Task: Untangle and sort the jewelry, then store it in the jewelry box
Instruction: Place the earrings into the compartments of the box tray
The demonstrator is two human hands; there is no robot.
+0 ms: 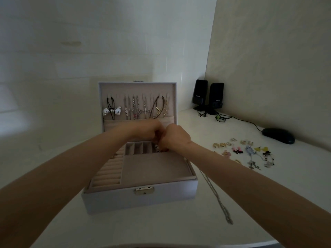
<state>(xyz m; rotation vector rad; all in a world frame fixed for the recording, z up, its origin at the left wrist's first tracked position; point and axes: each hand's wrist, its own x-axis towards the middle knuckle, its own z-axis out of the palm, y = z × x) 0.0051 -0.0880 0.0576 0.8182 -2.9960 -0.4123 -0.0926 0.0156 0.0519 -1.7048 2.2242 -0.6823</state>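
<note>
The open jewelry box (141, 197) stands on the white table, its lid upright with several necklaces (136, 108) hanging inside. My left hand (148, 130) and my right hand (174, 137) meet above the small compartments at the back of the tray, fingers curled toward each other. Between them a small piece of jewelry (158, 147) is partly seen; what it is cannot be made out. A silver chain (216, 196) lies on the table to the right of the box. Several earrings and charms (245, 152) are spread farther right.
Two black speakers (208, 95) stand in the back corner with cables trailing. A black mouse (278, 135) lies near the right wall. The ring rolls (109, 172) fill the tray's left side, beside a flat padded section (154, 167).
</note>
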